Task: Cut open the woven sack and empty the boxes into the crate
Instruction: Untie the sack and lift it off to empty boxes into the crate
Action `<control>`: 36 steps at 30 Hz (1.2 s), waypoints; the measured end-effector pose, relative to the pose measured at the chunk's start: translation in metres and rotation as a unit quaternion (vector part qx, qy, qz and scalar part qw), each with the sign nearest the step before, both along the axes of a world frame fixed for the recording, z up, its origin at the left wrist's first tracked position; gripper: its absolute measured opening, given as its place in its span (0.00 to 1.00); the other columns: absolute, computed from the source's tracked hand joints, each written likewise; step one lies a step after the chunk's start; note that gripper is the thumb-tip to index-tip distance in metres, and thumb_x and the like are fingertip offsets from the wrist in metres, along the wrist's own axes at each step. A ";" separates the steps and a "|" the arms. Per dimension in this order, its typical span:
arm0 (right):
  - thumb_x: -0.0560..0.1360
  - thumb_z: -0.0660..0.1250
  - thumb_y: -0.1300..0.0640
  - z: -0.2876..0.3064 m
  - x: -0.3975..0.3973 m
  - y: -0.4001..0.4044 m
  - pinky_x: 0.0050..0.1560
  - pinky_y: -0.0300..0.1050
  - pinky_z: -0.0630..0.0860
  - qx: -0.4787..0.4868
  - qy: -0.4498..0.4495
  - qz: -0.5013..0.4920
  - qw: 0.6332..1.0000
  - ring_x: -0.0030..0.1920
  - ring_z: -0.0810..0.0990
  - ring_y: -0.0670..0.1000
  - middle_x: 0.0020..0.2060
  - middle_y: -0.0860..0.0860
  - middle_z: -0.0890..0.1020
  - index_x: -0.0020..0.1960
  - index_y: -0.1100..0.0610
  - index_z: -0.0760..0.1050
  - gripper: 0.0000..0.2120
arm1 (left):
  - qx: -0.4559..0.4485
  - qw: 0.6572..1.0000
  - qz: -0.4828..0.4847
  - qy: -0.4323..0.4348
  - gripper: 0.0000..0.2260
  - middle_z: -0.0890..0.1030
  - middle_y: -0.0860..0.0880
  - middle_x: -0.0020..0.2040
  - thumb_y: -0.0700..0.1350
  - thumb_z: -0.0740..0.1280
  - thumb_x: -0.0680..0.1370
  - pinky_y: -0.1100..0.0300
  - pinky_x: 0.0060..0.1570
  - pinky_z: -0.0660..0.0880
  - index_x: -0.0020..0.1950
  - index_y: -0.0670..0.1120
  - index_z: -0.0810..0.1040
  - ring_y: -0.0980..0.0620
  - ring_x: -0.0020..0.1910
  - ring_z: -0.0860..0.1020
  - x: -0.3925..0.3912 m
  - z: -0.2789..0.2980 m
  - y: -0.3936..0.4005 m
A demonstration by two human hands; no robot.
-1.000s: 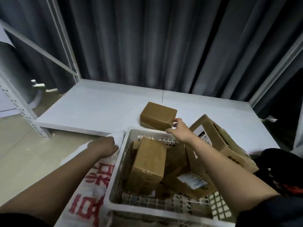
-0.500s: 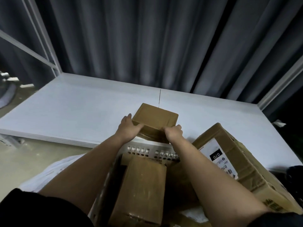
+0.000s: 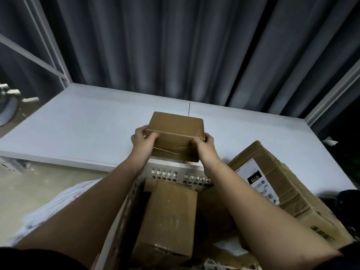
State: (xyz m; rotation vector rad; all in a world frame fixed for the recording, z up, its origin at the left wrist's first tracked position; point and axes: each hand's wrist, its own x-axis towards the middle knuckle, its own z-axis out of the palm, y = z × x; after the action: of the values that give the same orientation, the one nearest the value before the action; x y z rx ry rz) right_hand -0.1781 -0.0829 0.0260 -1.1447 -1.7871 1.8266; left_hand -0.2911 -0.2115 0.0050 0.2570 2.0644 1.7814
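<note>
A small taped brown box (image 3: pixel 175 133) is held tilted above the far rim of the white plastic crate (image 3: pixel 171 172). My left hand (image 3: pixel 143 142) grips its left end and my right hand (image 3: pixel 204 146) grips its right end. Inside the crate stands another brown box (image 3: pixel 167 217). A large brown box with a white label (image 3: pixel 272 188) leans over the crate's right side. The white woven sack (image 3: pixel 58 203) lies crumpled on the floor to the left of the crate, partly behind my left arm.
A white shelf board (image 3: pixel 87 129) stretches behind the crate, with a dark grey curtain (image 3: pixel 175 45) at its back. White metal rack posts (image 3: pixel 48 41) stand at left and right. A beige floor (image 3: pixel 39 182) lies at lower left.
My left hand left the sack and joined my right hand on the small box. Both hands have raised the box off the shelf board and tipped it toward me.
</note>
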 end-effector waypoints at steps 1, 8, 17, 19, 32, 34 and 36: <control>0.78 0.60 0.58 0.012 0.008 -0.008 0.56 0.45 0.68 -0.007 0.008 0.012 1.000 0.56 0.72 0.50 0.60 0.51 0.73 0.72 0.54 0.58 0.24 | 0.017 1.000 0.006 0.013 0.21 0.64 0.48 0.68 0.47 0.62 0.79 0.60 0.57 0.67 0.71 0.51 0.63 0.52 0.59 0.69 0.007 0.012 -0.006; 0.79 0.60 0.55 0.069 0.088 -0.073 0.51 0.40 0.68 -0.021 0.031 0.051 0.998 0.56 0.69 0.48 0.67 0.50 0.68 0.75 0.50 0.54 0.27 | 0.067 0.996 0.031 0.058 0.18 0.67 0.48 0.67 0.48 0.63 0.78 0.65 0.49 0.68 0.67 0.56 0.65 0.51 0.61 0.71 0.074 0.084 -0.061; 0.74 0.66 0.52 0.106 0.196 -0.129 0.69 0.54 0.67 0.014 0.043 0.058 0.997 0.67 0.69 0.51 0.70 0.51 0.67 0.75 0.46 0.57 0.32 | -0.025 0.994 0.003 0.102 0.25 0.61 0.44 0.71 0.49 0.63 0.79 0.50 0.71 0.62 0.74 0.57 0.59 0.44 0.70 0.64 0.182 0.137 -0.126; 0.76 0.65 0.54 0.114 0.223 -0.132 0.70 0.55 0.66 0.033 0.032 0.058 0.997 0.68 0.67 0.52 0.70 0.52 0.64 0.74 0.47 0.57 0.30 | -0.058 0.994 -0.021 0.094 0.26 0.59 0.43 0.72 0.50 0.63 0.79 0.49 0.71 0.60 0.75 0.58 0.57 0.42 0.71 0.63 0.205 0.141 -0.135; 0.76 0.62 0.48 0.110 0.334 -0.113 0.66 0.56 0.70 0.090 -0.184 0.037 0.978 0.64 0.71 0.60 0.69 0.57 0.65 0.73 0.54 0.62 0.28 | -0.187 0.960 -0.207 -0.001 0.32 0.66 0.43 0.69 0.48 0.66 0.77 0.60 0.30 0.77 0.76 0.60 0.53 0.43 0.60 0.74 0.295 0.110 -0.142; 0.74 0.63 0.45 0.093 0.335 -0.105 0.66 0.56 0.70 0.086 -0.217 0.030 0.972 0.63 0.72 0.60 0.68 0.58 0.67 0.71 0.55 0.64 0.29 | -0.198 0.953 -0.228 -0.034 0.31 0.66 0.43 0.69 0.48 0.66 0.77 0.63 0.28 0.77 0.76 0.57 0.55 0.45 0.58 0.75 0.302 0.102 -0.134; 0.71 0.65 0.45 0.077 0.334 -0.098 0.65 0.56 0.70 0.081 -0.230 0.014 0.970 0.62 0.73 0.60 0.66 0.59 0.69 0.69 0.56 0.66 0.30 | -0.199 0.948 -0.238 -0.066 0.29 0.66 0.43 0.69 0.47 0.66 0.77 0.61 0.33 0.80 0.75 0.52 0.58 0.44 0.59 0.75 0.307 0.094 -0.125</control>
State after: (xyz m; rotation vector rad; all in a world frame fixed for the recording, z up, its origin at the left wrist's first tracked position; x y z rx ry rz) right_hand 0.1563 -0.1809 0.1031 -1.5774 -2.1604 1.4748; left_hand 0.0162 -0.3367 0.0993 0.4579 1.9953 1.0484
